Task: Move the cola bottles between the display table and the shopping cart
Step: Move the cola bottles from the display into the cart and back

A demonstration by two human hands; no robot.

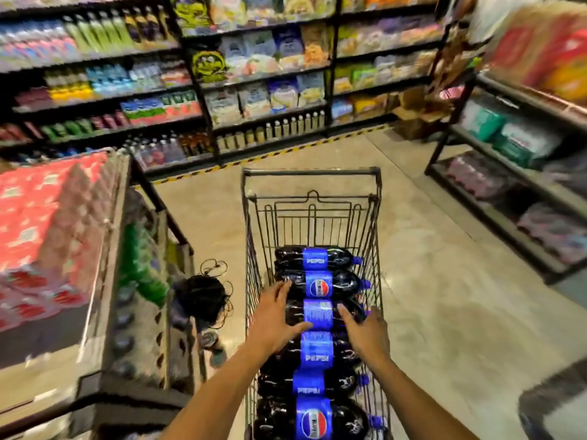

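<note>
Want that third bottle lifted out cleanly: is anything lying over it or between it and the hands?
Nothing visible. The left hand and right hand already rest on the third cola bottle, which lies on top in the shopping cart with open space above it.

Back wall: black shelving (203, 100) stocked with drink bottles at left and bagged snacks (270, 96) at centre. Yellow-black hazard tape (286, 150) runs along the floor (444, 281) at the shelf base. Right side: low dark rack (508, 198) holding wrapped multipacks. Tangle of black cable (203, 296) lies on the floor, left of centre. Edges blurred.
</note>
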